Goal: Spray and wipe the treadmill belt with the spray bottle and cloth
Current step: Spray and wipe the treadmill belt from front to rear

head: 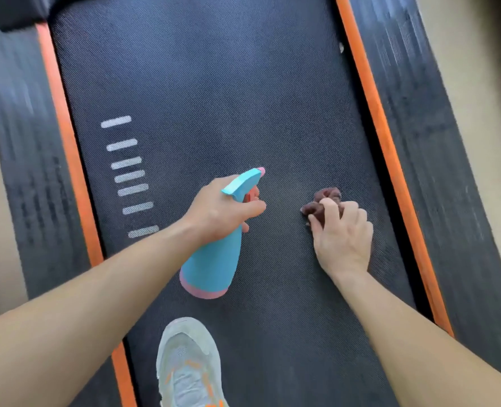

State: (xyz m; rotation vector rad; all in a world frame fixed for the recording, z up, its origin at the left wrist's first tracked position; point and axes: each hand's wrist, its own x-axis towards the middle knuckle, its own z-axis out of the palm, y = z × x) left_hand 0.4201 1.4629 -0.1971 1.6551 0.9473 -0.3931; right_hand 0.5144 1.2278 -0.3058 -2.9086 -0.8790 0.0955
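The dark textured treadmill belt (214, 98) fills the middle of the head view. My left hand (219, 210) grips the neck of a blue spray bottle (214, 262) with a pink base, held above the belt, nozzle pointing up and to the right, a finger on the trigger. To its right, my right hand (341, 236) holds a bunched dark brown cloth (324, 199) down against the belt, fingers curled over it. Part of the cloth is hidden under the fingers.
Orange strips (372, 113) edge the belt on both sides, with black ribbed side rails (431, 142) beyond them. White bars (126, 164) are printed on the belt's left part. A pale sneaker (187, 365) stands on the belt at the bottom. Beige floor lies outside the treadmill.
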